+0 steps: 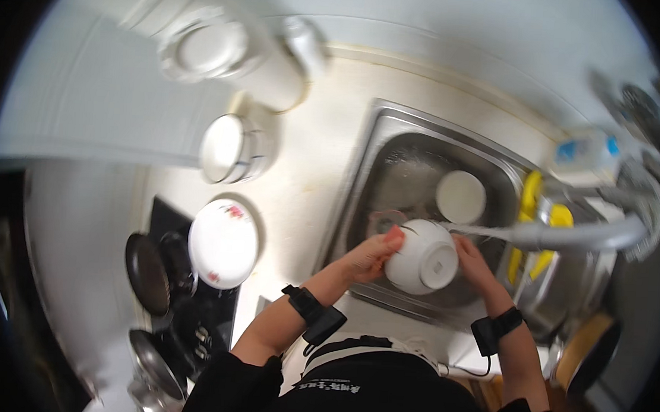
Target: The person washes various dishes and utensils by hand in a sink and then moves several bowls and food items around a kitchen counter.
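Both of my hands hold a white bowl (416, 261) over the near part of a stainless steel sink (408, 308), its footed underside turned up towards me. My left hand (369, 257) grips the bowl's left side, with a pinkish-red sponge or cloth (395, 238) at the fingers. My right hand (474, 261) holds the right side. Water runs from the grey faucet spout (552, 234) towards the bowl's far edge. A round white dish (461, 197) lies in the sink beyond the bowl. A pinkish ring-shaped thing lies left of it, partly hidden.
Left of the sink are stacked bowls (224, 149), flower-patterned plates (224, 244) and a white cylindrical container (275, 80). Pans (147, 273) stand at far left. Yellow gloves or cloths (525, 216) hang by the sink's right edge, near a blue-and-white container (584, 158).
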The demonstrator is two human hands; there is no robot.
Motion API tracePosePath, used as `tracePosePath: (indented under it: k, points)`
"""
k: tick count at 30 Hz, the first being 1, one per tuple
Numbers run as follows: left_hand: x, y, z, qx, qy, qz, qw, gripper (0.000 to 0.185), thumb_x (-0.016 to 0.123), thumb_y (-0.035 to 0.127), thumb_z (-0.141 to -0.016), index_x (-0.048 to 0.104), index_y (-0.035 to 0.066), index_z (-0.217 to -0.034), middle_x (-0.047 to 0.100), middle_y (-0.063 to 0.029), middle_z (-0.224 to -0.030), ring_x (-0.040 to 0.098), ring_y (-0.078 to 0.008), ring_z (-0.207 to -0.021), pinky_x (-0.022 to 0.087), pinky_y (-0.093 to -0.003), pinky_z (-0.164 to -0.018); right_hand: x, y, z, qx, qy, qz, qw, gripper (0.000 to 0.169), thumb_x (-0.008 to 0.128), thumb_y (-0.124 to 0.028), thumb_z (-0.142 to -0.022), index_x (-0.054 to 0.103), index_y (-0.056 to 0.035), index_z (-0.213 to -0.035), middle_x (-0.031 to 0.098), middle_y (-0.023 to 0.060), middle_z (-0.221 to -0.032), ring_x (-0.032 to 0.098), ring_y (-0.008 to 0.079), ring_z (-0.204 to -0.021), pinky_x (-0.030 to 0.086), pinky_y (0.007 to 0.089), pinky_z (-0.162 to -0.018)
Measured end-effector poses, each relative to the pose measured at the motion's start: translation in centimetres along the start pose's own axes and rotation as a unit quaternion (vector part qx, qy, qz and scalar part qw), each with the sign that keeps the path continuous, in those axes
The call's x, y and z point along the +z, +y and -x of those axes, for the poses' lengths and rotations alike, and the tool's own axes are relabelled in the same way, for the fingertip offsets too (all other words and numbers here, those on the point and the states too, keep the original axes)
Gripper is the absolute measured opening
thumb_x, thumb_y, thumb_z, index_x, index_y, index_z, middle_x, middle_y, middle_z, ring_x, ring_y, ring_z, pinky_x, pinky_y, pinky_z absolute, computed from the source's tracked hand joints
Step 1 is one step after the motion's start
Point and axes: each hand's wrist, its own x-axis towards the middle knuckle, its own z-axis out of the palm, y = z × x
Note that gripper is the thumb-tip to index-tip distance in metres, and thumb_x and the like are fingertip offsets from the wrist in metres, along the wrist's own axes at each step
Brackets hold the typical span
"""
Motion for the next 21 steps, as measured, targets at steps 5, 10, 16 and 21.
tracePosePath:
  k: [5,10,16,21]
  points:
    - [-0.8,3.9,8.5,0.131,0.115,-0.097,0.98,0.042,0.058,0.031,-0.076,0.044,0.009,-0.109,0.048,0.0007,-0.096,0.049,-0.0093,-0.082,0.041,-0.0228,-0.071,-4.2,3.6,-6.8,-0.227,0.119,0.634,0.73,0.051,0.057,-0.021,-0.068,0.042,-0.0108,-0.116,0.039,0.0085,-0.122,0.03,0.0257,-0.119,0.012,0.0512,-0.099]
    - [3.6,10.6,16.5,0.281,0.4,-0.545,0.681,0.009,0.061,0.011,-0.074,0.058,0.003,-0.077,0.052,0.0,-0.067,0.047,-0.008,-0.059,0.04,-0.0214,-0.054,-4.0,4.9,-9.9,-0.301,0.128,0.623,0.711,0.014,0.046,-0.01,-0.07,0.059,-0.0075,-0.076,0.057,0.0075,-0.076,0.052,0.023,-0.089,0.017,0.0466,-0.1]
    - [-1.0,17.0,17.3,0.273,0.48,-0.813,0.185,0.017,0.061,0.014,-0.069,0.047,0.004,-0.066,0.05,-0.0097,-0.06,0.05,-0.0279,-0.059,0.039,-0.0366,-0.051,-1.6,0.6,-7.3,-0.243,0.047,0.558,0.792,0.009,0.055,-0.015,-0.069,0.055,-0.0077,-0.073,0.054,0.0101,-0.07,0.053,0.0259,-0.068,0.021,0.0434,-0.098]
    - [-3.8,17.8,15.9,0.259,0.504,-0.782,0.261,0.017,0.06,0.016,-0.07,0.048,0.004,-0.066,0.052,-0.0086,-0.061,0.051,-0.0267,-0.059,0.04,-0.0356,-0.052,-0.7,0.7,-4.4,-0.09,-0.002,-0.021,0.996,0.025,0.058,-0.018,-0.075,0.054,-0.0035,-0.096,0.058,0.0052,-0.086,0.053,0.0141,-0.081,0.037,0.0273,-0.08]
